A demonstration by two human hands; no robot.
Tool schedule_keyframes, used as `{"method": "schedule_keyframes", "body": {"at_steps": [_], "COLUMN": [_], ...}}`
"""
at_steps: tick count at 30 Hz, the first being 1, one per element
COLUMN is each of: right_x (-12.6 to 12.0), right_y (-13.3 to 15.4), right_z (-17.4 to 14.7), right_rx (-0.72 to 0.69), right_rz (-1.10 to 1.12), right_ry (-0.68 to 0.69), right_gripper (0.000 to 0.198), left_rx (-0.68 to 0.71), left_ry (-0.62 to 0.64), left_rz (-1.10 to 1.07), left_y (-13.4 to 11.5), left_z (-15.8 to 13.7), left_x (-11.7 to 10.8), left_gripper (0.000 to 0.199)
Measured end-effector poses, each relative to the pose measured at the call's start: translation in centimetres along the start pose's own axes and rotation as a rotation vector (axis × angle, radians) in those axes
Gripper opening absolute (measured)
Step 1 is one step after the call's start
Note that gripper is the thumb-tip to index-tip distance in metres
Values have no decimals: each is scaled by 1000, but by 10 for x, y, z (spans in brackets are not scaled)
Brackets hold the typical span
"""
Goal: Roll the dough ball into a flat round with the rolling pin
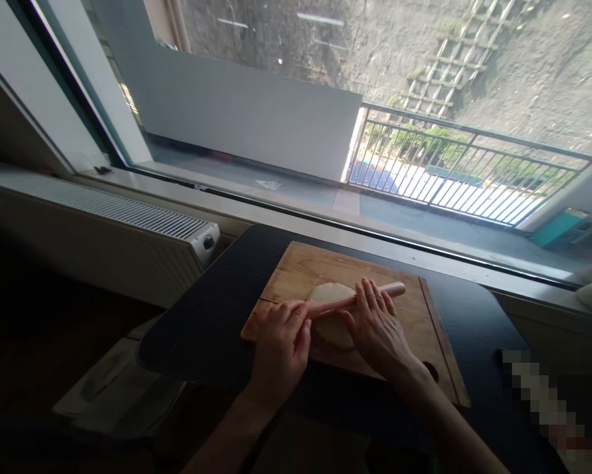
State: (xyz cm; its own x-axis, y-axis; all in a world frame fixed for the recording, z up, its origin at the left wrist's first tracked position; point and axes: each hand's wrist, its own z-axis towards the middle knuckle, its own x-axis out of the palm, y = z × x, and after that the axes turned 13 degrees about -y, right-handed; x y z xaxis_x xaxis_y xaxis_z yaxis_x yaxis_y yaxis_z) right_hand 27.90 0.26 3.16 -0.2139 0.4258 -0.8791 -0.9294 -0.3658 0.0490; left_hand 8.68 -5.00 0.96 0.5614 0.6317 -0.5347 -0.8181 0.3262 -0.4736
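A pale wooden rolling pin [330, 304] lies slantwise across a flattened round of dough [336, 332] on a wooden cutting board [286, 270]. My left hand [283, 332] is closed around the pin's left end, thumb along the near side. Toward the other end, my right hand [375, 322] rests on top of the pin with its fingers stretched out over it and its thumb apart, close to the dough. The pin's right tip [399, 288] sticks out past those fingers. Part of the dough is hidden under the pin and right hand.
The board sits on a dark table [201, 316] with rounded corners, against a window sill [286, 220]. A white radiator [197, 253] stands left of it. Below the table's left side is a pale seat-like surface [122, 388]. A blurred-out object [542, 401] lies at the right.
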Motion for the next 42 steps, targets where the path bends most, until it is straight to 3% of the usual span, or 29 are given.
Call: {"method": "schedule_keyframes", "body": {"at_steps": [4, 6, 8, 11, 16, 18, 21, 26, 28, 30, 33, 37, 39, 42], "right_x": [21, 30, 33, 24, -10, -17, -9, 21, 25, 20, 3, -19, -18, -5], "right_y": [11, 16, 19, 17, 11, 12, 9, -6, -9, -8, 0, 9, 6, -9], "right_z": [65, 101, 119, 100, -2, -23, -6, 84, 98, 87, 32, -30, -28, 14], "right_rx": [13, 23, 43, 27, -46, -55, -16, 87, 111, 101, 49, -16, 2, 95], "right_rz": [84, 132, 157, 160, 71, 50, 38, 94, 105, 101, 60, 16, 12, 12], "right_ry": [78, 179, 240, 193, 38, 35, 40, 146, 176, 135, 9, -15, -4, 23], "right_gripper": [62, 58, 56, 58, 61, 63, 62, 54, 53, 53, 54, 60, 59, 54], "left_rx": [-26, -45, -55, -31, -12, -1, 16, 6, -3, 7, 48, 81, 81, 88], "left_ry": [-40, -75, -103, -65, -9, -2, 5, 25, 45, 59, 67, 78, 83, 73], "left_rz": [119, 173, 209, 202, 138, 135, 183, 323, 357, 347, 290, 254, 257, 295], "left_y": [14, 22, 27, 26, 15, 14, 15, 18, 18, 15, 7, 0, -1, 1], "left_z": [28, 42, 51, 50, 34, 36, 50, 82, 87, 82, 67, 58, 66, 86], "left_x": [10, 15, 17, 16, 11, 13, 22, 39, 40, 36, 27, 28, 39, 61], "left_gripper": [28, 28, 29, 28, 29, 29, 29, 35, 38, 37, 31, 32, 34, 40]}}
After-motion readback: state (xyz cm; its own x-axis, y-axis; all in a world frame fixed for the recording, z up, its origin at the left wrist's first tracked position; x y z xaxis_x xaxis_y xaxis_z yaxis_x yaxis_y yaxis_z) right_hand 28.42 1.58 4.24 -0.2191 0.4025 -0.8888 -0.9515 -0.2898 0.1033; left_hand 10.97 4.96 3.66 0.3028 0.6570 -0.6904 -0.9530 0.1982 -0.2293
